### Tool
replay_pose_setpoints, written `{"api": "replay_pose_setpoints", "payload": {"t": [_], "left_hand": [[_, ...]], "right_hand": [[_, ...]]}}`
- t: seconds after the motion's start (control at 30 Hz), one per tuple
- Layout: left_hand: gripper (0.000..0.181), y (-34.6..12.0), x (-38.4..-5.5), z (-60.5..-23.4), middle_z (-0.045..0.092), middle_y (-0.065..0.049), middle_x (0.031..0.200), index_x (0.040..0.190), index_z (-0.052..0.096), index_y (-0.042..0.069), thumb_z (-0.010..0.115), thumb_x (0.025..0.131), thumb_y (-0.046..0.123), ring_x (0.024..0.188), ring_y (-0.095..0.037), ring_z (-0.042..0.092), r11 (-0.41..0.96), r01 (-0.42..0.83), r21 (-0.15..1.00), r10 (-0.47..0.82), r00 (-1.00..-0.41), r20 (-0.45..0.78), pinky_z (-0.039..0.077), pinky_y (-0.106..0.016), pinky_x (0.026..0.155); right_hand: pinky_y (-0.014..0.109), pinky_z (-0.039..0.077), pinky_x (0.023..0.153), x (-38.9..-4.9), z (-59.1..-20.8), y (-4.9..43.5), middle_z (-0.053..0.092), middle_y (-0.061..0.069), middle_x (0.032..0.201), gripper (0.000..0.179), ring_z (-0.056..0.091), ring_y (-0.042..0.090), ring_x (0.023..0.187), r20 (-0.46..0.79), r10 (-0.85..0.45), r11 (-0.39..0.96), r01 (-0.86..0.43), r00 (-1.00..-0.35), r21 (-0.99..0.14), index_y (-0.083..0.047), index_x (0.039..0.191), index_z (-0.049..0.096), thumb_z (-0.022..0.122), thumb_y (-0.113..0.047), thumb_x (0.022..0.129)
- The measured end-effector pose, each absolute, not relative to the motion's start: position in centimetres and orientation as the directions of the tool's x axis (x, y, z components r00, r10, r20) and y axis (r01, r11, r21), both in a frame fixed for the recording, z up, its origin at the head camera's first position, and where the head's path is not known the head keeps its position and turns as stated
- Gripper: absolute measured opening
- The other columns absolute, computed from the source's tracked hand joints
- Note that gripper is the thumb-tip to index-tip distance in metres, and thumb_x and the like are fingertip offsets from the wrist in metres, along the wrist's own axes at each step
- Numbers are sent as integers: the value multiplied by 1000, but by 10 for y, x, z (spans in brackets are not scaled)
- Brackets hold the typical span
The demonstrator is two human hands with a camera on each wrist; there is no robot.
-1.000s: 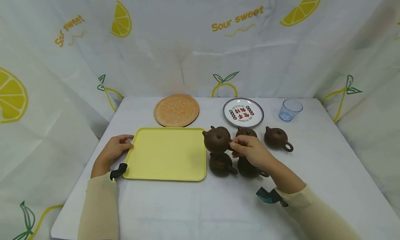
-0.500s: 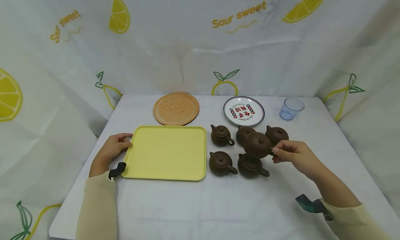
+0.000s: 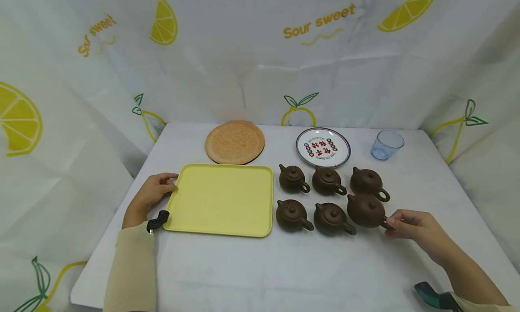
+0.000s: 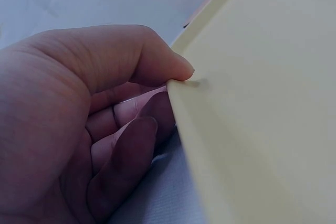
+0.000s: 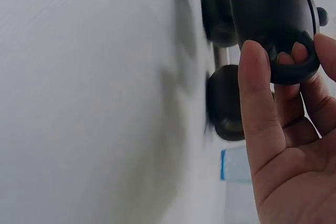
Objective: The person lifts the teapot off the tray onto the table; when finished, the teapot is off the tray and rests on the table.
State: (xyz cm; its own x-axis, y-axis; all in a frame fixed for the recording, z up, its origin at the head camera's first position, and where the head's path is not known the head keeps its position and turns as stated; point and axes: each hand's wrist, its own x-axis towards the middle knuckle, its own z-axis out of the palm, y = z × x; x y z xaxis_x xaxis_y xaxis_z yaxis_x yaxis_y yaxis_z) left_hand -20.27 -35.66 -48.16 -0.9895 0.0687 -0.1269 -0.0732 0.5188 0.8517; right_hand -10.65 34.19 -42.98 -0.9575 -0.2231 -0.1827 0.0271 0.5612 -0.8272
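Note:
My right hand (image 3: pixel 410 226) grips a dark brown teapot (image 3: pixel 366 211) by its loop handle, with fingertips through the loop in the right wrist view. This teapot is at the right end of the front row, and seems slightly raised off the table. Two others, a left teapot (image 3: pixel 292 215) and a middle teapot (image 3: pixel 333 218), share that row. Behind them stand three more, including a back right teapot (image 3: pixel 366 182). At the left, my left hand (image 3: pixel 152 192) pinches the left rim of a yellow tray (image 4: pixel 262 77), one digit on top and other fingers curled below.
Behind the tray lies a round board with a pizza-like print (image 3: pixel 234 142). A white plate with red lettering (image 3: pixel 323 147) is behind the teapots. The blue glass (image 3: pixel 387 145) stands at the back right. A lemon-print cloth (image 3: pixel 203 54) hangs at the back.
My right hand has carried the teapot rightward and toward me, from beside the tray over the other teapots to the front row's right end. The left hand stays on the tray.

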Motion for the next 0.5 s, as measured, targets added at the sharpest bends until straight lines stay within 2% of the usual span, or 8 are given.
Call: {"api": "replay_pose_setpoints", "payload": {"t": [0.27,0.5], "left_hand": [[48,-357,-202,-486,61,-4,80,128,56,-8,71,84,4,68,-11,51,551,-88,830,37,-991,-130,43,-21,61],[49,-356,-204,-487,57,-8,82,128,57,-7,71,83,4,67,-12,50,520,-106,848,26,-990,-140,45,-22,61]], "right_hand": [[28,50,69,-95,-444,355,71,10,91,29,68,16,82,-312,-160,595,161,-937,-788,5,96,64,54,-22,101],[25,50,70,-93,-451,357,70,9,97,28,69,18,81,-320,-149,554,189,-936,-811,7,95,63,56,-19,100]]}}
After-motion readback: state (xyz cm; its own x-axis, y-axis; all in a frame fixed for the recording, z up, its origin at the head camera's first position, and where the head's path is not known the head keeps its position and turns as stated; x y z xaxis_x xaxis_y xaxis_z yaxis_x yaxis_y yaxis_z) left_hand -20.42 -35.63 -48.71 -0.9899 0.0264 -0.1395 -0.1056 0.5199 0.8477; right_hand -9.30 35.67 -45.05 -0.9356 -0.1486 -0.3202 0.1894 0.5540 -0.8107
